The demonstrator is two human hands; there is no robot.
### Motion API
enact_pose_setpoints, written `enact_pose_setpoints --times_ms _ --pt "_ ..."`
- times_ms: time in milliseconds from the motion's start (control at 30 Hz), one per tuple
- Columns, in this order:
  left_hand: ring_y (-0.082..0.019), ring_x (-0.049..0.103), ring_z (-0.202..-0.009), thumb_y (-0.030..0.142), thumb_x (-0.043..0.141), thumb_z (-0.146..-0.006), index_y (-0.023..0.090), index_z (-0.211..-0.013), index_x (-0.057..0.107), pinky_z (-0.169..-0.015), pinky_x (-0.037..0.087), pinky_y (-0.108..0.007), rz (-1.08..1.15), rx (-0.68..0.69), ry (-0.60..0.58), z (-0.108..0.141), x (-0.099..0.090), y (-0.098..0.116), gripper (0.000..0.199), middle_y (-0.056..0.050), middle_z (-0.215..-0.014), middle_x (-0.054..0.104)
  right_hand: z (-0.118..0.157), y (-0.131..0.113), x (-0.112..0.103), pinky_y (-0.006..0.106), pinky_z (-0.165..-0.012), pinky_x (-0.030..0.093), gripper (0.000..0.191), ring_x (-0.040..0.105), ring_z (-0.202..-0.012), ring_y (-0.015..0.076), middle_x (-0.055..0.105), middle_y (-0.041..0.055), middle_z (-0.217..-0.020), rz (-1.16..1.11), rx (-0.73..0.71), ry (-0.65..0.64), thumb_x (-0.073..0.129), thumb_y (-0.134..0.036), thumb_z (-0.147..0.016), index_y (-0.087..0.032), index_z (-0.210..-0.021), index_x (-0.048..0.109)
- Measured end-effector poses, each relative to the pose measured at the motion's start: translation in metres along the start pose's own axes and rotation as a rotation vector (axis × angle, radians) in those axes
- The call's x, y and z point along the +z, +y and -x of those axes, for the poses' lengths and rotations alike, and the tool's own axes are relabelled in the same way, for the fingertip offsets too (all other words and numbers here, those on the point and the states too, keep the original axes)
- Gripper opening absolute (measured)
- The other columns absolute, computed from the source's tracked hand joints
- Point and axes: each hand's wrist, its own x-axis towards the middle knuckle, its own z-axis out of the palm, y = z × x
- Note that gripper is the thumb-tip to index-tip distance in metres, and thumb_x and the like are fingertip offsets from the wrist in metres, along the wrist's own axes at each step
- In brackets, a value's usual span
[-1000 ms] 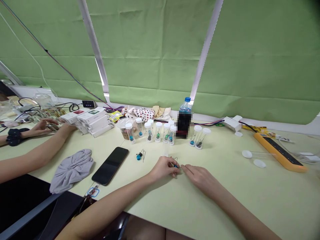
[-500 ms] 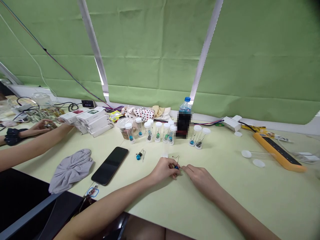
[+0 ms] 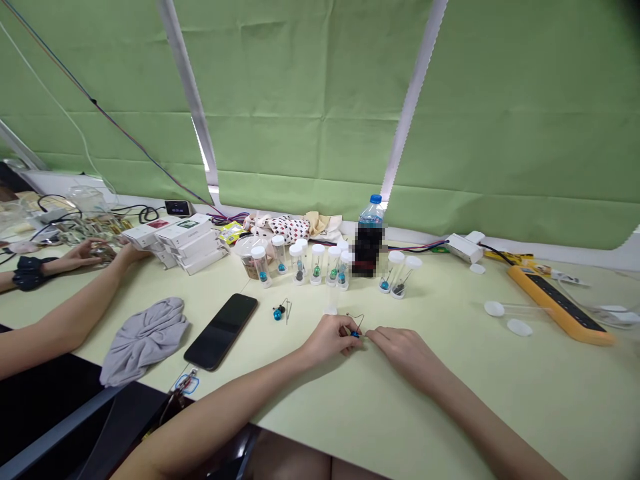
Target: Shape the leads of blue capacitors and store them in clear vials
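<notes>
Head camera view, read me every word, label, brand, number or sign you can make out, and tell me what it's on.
None can be read with certainty.
Small display: lit digits, too small and blurred to read.
White boxes: faint print, too small to read.
Bottle: its lower part is pixelated, so no label can be read.
Yellow packet behind the boxes: print too small to read.

Pale yellow-green counter [image 3: 480, 400] w/ blk phone [image 3: 221, 331], grey cloth [image 3: 145, 343], sm. blue pc. [image 3: 277, 314], wht-capped tubes [image 3: 317, 265], stacked wht boxes [image 3: 193, 247], btl. [image 3: 371, 217] & orange pwr strip [image 3: 547, 295] on it.
</notes>
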Motion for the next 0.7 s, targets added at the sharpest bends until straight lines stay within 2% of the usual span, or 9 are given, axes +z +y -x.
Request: enact_pose_setpoints --times_ms 200,400,700 --pt "-0.014 0.059 -0.05 0.036 0.072 -0.067 0.013 -0.075 0.061 -0.052 0.049 -0.026 0.024 -0.025 -0.006 -0.002 0.001 -0.003 0.026 0.002 -0.052 0.057 0.0 -0.001 0.002 0.025 -0.051 0.026 0.024 0.056 -0.059 0.0135 0.06 -0.0002 -0.07 0.1 -0.033 -0.003 0.044 0.002 -0.079 -0.018 -0.089 0.053" --pt "-0.013 0.057 -0.049 0.033 0.07 -0.069 0.013 -0.075 0.062 -0.051 0.047 -0.024 -0.022 -0.024 0.024 -0.003 -0.003 -0.002 0.023 0.001 -0.056 0.057 0.002 0.009 0.007 0.027 -0.049 0.022 0.026 0.054 -0.055 0.0133 0.059 0.0005 -0.066 0.174 -0.005 -0.004 0.045 0.007 -0.074 -0.018 -0.078 0.049" --pt "-0.013 0.058 -0.054 0.031 0.069 -0.071 0.014 -0.089 0.068 -0.055 0.047 -0.025 -0.049 0.001 -0.062 -0.001 -0.002 -0.002 0.026 -0.001 -0.064 0.062 0.001 0.01 0.01 0.027 -0.048 0.019 0.025 0.053 -0.058 0.014 0.059 0.0014 -0.069 0.215 0.055 -0.001 0.048 0.006 -0.075 -0.018 -0.075 0.05"
